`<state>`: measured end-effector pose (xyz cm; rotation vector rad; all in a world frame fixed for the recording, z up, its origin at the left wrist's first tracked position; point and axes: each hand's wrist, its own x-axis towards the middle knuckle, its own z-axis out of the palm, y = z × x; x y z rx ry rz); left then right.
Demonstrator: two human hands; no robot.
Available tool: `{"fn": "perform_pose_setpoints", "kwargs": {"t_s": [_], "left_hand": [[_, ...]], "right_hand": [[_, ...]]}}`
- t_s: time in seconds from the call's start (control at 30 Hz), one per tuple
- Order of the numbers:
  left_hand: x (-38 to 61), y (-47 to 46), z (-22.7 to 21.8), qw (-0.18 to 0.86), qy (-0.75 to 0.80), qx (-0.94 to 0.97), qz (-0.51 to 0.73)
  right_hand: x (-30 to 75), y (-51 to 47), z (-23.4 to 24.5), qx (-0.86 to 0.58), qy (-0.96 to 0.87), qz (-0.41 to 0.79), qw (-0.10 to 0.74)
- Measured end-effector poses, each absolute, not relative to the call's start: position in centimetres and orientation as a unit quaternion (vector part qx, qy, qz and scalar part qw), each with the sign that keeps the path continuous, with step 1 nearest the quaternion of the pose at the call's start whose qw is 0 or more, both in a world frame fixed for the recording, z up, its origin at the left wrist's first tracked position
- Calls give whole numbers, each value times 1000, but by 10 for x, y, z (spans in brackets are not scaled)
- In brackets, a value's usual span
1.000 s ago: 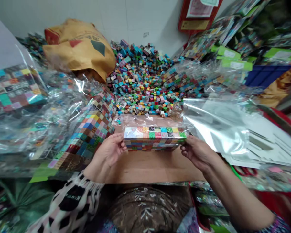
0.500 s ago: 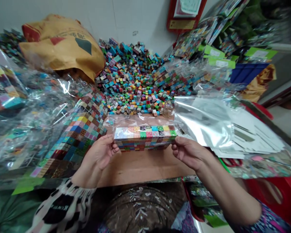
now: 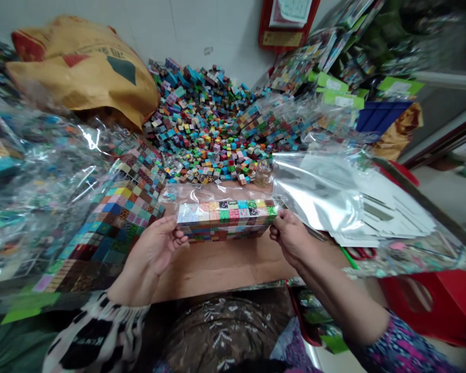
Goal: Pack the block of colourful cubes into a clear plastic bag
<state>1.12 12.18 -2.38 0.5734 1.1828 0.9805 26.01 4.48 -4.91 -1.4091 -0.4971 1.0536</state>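
Observation:
In the head view, a long block of small patterned cubes in clear plastic wrap [image 3: 227, 213] is held level over a brown cardboard sheet [image 3: 217, 272]. My left hand [image 3: 155, 246] pinches its left end between thumb and fingers. At the other end, my right hand [image 3: 291, 235] is closed on the wrap by the right corner. Loose clear film stands up along the block's far side. Beyond it lies a heap of loose coloured cubes [image 3: 212, 127]. Close to my left hand are rows of packed cubes [image 3: 118, 210] under clear plastic.
Clear plastic bags [image 3: 314, 189] overlap white sheets [image 3: 399, 220] on the right, with red-handled scissors [image 3: 361, 253] near the front edge. A yellow-brown sack [image 3: 89, 72] sits at the back left. A blue bin [image 3: 382, 116] stands back right; a red stool [image 3: 446, 305] is below.
The view has shifted, so the surroundings sit slightly further left. My right hand has turned at the block's right end, with its fingers curled tighter. Both hands keep hold of the wrapped block.

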Motion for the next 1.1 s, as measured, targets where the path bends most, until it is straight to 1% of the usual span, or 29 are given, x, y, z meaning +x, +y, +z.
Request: {"fn": "perform_pose_setpoints", "kwargs": {"t_s": [0.17, 0.4, 0.57, 0.8, 1.1], "left_hand": [[11, 122, -25, 687, 519, 257, 439], [11, 119, -23, 677, 519, 283, 439], [12, 117, -26, 660, 528, 273, 460], [13, 114, -26, 657, 528, 272, 464], [13, 111, -32, 655, 516, 283, 474]], "right_hand": [[260, 43, -63, -582, -241, 445, 637], [262, 43, -64, -559, -225, 483, 635], [264, 42, -64, -553, -217, 508, 624], [263, 42, -71, -548, -211, 504, 634], [261, 42, -80, -561, -223, 469, 644]]}}
